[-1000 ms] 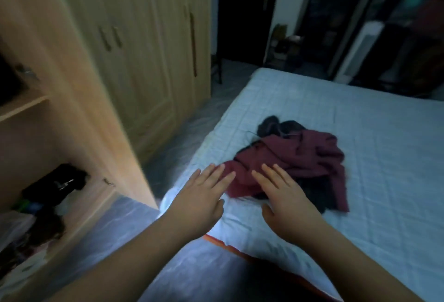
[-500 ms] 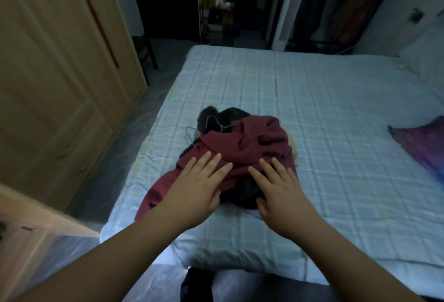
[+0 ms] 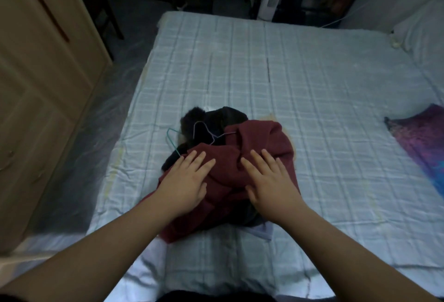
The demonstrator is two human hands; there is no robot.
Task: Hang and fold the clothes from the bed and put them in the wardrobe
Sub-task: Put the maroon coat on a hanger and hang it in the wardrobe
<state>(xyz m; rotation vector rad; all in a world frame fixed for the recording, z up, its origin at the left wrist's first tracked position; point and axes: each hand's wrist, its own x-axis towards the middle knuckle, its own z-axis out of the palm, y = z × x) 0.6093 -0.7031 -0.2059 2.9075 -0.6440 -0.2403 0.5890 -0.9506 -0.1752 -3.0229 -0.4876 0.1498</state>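
View from my head, looking down over the near edge of the bed (image 3: 312, 90), which is covered in a pale blue checked sheet. A heap of clothes lies on the near-centre of the mattress. Its top layer is a maroon garment (image 3: 259, 140), crumpled and spread toward me, with one fold trailing to the near left. Beneath it and at the far side of the heap sits a black garment (image 3: 216, 119); more dark fabric shows at the near right edge of the heap.

My left hand (image 3: 185, 181) and my right hand (image 3: 269, 181) reach forward side by side, both palm down with fingers extended and slightly spread. Neither hand is closed on anything. Both lie over the maroon garment; whether the palms press on the cloth or hover just above it cannot be told. The hands are apart, with a strip of maroon cloth showing between them.

Two wire hangers lie at the far left of the heap: a green hanger (image 3: 173, 140) partly on the sheet, and a pale lilac hanger (image 3: 206, 131) resting across the black garment.

The wooden wardrobe (image 3: 40, 80) stands at the left, across a strip of floor from the bed, its visible doors shut. A purple cloth (image 3: 422, 138) lies at the right edge of the bed, well apart from the heap.
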